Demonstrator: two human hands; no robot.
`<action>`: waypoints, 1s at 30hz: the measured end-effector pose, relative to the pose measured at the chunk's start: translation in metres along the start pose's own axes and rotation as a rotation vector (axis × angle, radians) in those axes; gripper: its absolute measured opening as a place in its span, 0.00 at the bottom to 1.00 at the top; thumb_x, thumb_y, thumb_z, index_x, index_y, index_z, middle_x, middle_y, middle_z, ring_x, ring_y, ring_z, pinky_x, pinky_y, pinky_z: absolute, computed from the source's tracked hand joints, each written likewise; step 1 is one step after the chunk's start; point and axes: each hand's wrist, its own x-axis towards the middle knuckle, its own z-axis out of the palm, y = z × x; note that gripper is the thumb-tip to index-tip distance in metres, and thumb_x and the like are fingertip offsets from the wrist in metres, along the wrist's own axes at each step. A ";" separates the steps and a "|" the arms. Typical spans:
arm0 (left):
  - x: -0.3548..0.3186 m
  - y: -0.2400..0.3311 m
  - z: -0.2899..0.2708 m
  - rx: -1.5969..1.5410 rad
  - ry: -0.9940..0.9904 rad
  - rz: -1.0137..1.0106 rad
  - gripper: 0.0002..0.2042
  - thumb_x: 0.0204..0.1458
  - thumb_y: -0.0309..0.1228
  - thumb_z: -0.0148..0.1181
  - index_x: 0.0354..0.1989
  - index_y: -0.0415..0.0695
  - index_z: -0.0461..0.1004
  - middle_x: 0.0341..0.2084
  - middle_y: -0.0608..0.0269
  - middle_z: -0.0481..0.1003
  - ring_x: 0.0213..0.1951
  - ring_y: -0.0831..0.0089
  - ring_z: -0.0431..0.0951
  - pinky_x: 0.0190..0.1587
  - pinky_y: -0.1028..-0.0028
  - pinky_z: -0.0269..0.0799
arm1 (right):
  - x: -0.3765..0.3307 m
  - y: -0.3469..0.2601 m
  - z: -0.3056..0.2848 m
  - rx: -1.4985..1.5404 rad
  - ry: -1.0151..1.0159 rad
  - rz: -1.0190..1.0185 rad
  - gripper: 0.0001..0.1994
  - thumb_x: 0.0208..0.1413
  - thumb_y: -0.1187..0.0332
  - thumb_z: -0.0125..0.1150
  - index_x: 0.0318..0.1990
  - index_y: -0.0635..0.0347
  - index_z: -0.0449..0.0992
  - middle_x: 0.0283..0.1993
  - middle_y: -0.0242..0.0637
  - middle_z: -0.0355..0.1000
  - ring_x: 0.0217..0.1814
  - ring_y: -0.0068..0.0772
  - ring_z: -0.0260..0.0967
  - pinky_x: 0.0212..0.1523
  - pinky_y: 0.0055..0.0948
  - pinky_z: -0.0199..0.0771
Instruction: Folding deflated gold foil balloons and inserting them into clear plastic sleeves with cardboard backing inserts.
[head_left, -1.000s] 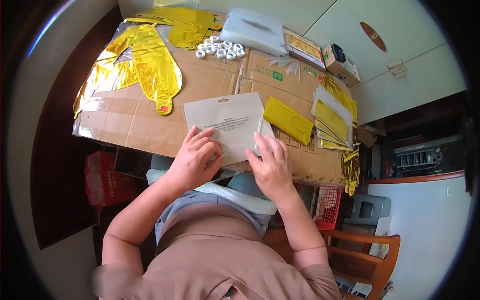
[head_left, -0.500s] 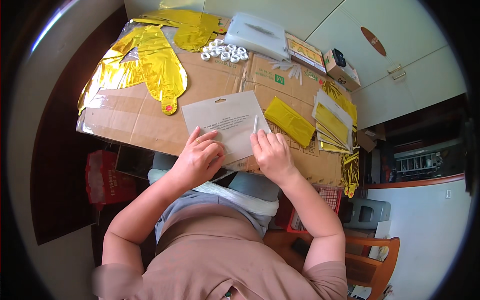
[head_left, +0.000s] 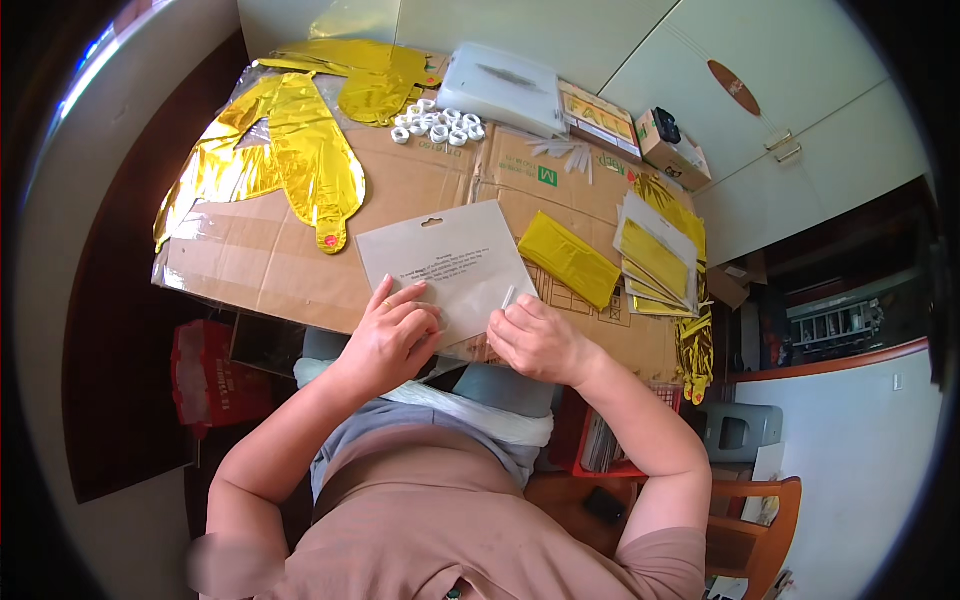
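Note:
A flat translucent plastic bag with a hang hole and dark print lies at the table's near edge. My left hand is closed over its near left part, index finger stretched across the surface and other fingers curled; the thumb is hard to make out. At the bag's right near corner, my right hand pinches a short thin white straw, which points away from me over the bag. Just beyond my right hand lies a folded gold foil packet.
Gold foil balloons cover the far left of the cardboard-topped table. White tape rolls, a lidded plastic box and loose straws are along the back. Filled bags stack at right, beside hanging gold fringe.
My right hand has come nearer to me and slightly left, drawing the straw down toward the bag's near corner. The straw now tilts more. My left hand stays on the bag.

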 end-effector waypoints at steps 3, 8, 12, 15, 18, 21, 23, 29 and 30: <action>0.001 0.000 0.000 -0.001 -0.009 0.002 0.07 0.53 0.26 0.66 0.35 0.47 0.72 0.44 0.63 0.81 0.63 0.55 0.73 0.72 0.43 0.51 | 0.004 -0.001 -0.002 0.012 -0.008 0.024 0.06 0.48 0.67 0.62 0.33 0.57 0.79 0.42 0.32 0.71 0.41 0.30 0.68 0.50 0.34 0.69; -0.002 -0.003 0.000 -0.010 -0.003 0.018 0.07 0.53 0.26 0.66 0.35 0.47 0.72 0.45 0.63 0.81 0.64 0.55 0.72 0.72 0.43 0.51 | 0.015 -0.009 -0.014 0.343 0.206 0.139 0.05 0.48 0.71 0.61 0.34 0.55 0.73 0.40 0.34 0.69 0.37 0.35 0.67 0.44 0.35 0.69; -0.005 -0.005 -0.001 0.003 0.003 0.026 0.07 0.53 0.25 0.66 0.35 0.47 0.73 0.45 0.63 0.81 0.64 0.56 0.72 0.72 0.43 0.50 | 0.020 0.046 -0.024 0.305 0.304 0.461 0.09 0.47 0.75 0.63 0.36 0.55 0.71 0.35 0.36 0.70 0.35 0.41 0.70 0.41 0.39 0.70; -0.004 -0.005 0.000 0.001 0.003 0.039 0.07 0.52 0.25 0.66 0.35 0.47 0.73 0.45 0.64 0.81 0.64 0.57 0.72 0.73 0.43 0.51 | -0.006 0.113 0.018 0.112 0.127 0.683 0.08 0.51 0.75 0.62 0.37 0.55 0.70 0.34 0.39 0.73 0.38 0.48 0.72 0.42 0.44 0.72; -0.001 -0.006 0.000 -0.006 0.007 0.062 0.07 0.51 0.25 0.67 0.34 0.47 0.73 0.45 0.65 0.81 0.64 0.57 0.72 0.72 0.43 0.51 | -0.037 0.150 0.061 0.025 0.018 0.649 0.08 0.51 0.75 0.61 0.37 0.55 0.69 0.37 0.41 0.73 0.40 0.49 0.73 0.44 0.44 0.72; -0.002 -0.007 0.000 -0.005 -0.005 0.069 0.07 0.51 0.25 0.67 0.33 0.47 0.74 0.44 0.65 0.81 0.64 0.56 0.72 0.72 0.43 0.52 | -0.040 0.159 0.076 0.009 0.010 0.678 0.09 0.52 0.74 0.60 0.41 0.56 0.70 0.41 0.41 0.74 0.44 0.51 0.74 0.47 0.45 0.73; -0.001 -0.008 0.000 -0.013 -0.016 0.081 0.07 0.50 0.24 0.67 0.33 0.47 0.74 0.44 0.66 0.81 0.64 0.56 0.72 0.72 0.43 0.52 | -0.038 0.148 0.078 -0.025 0.116 0.812 0.10 0.56 0.73 0.60 0.45 0.58 0.72 0.46 0.43 0.75 0.47 0.52 0.75 0.47 0.45 0.74; -0.007 -0.011 -0.006 -0.069 0.007 0.104 0.07 0.51 0.25 0.67 0.33 0.47 0.74 0.44 0.64 0.80 0.63 0.57 0.73 0.72 0.42 0.51 | -0.003 0.036 0.002 0.454 0.071 1.173 0.09 0.62 0.65 0.63 0.39 0.63 0.76 0.31 0.44 0.75 0.33 0.45 0.77 0.36 0.39 0.77; -0.009 -0.010 -0.007 -0.089 0.005 0.110 0.07 0.51 0.25 0.67 0.33 0.46 0.74 0.43 0.63 0.79 0.63 0.56 0.73 0.72 0.42 0.51 | -0.007 0.019 0.001 0.595 0.106 1.297 0.10 0.62 0.65 0.64 0.41 0.64 0.76 0.31 0.43 0.76 0.32 0.39 0.76 0.35 0.36 0.76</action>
